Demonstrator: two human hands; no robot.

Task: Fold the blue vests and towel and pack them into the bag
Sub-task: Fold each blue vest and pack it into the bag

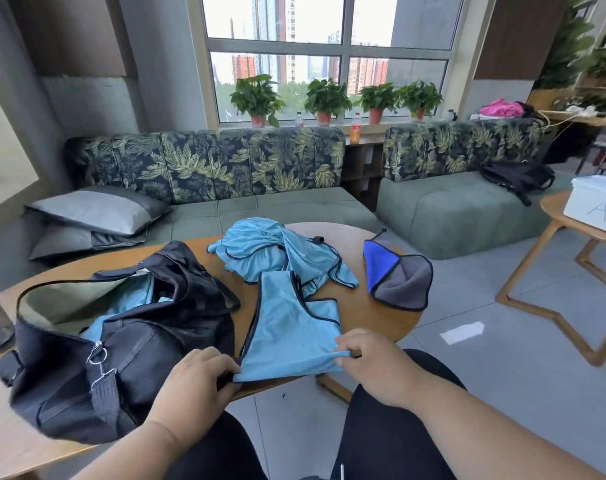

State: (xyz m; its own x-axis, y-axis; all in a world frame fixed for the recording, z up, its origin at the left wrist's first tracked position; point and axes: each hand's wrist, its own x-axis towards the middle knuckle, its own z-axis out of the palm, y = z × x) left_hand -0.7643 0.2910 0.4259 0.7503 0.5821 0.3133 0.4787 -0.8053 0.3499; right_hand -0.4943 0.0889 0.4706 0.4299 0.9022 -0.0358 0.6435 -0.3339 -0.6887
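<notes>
While both hands work at the near edge of the round wooden table [370, 317], a light blue vest [289, 336] with dark piping lies spread flat there, its lower hem overhanging the edge slightly. The left hand [194, 382] pinches the vest's near left corner between curled fingers and thumb; the right hand [374, 362] pinches the near right corner in the same way, so the hem is stretched between them. Beyond this vest, toward the table's far edge, a heap of crumpled blue vests [273, 251] touches its upper part. Near the right edge lies the towel [398, 271], blue on one face and grey on the other, loosely folded and apart from the heap. On the left part of the surface sits the black bag [121, 355], its mouth open and blue fabric showing inside. Behind the table stands a green sofa [260, 209] with a leaf-print backrest and grey cushions [97, 209].
</notes>
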